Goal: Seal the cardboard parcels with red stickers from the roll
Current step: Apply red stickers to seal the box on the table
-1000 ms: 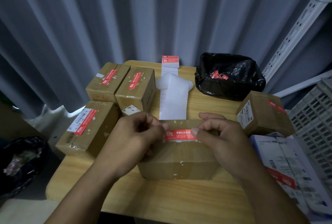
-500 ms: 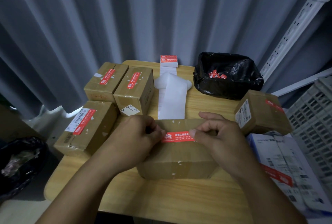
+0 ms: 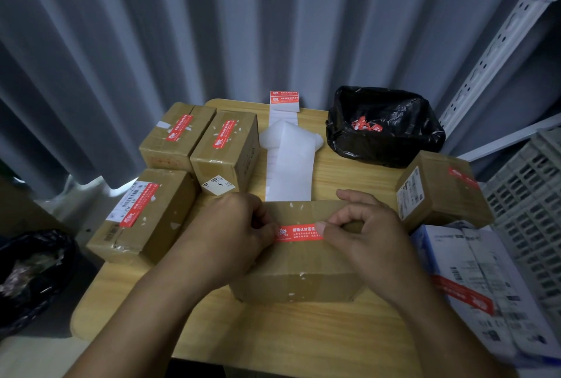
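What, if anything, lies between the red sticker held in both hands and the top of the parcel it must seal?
Nothing visible does. The left hand and right hand pinch the red sticker by its ends directly over the bare top of the parcel; whether it touches the cardboard cannot be told.

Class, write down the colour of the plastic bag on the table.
Black; the plastic bag shows best in the head view.

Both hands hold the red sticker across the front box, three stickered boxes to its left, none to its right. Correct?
Off in one point: the head view shows a stickered box on the right too. The left hand and right hand do hold the red sticker on the front box, three stickered boxes to its left.
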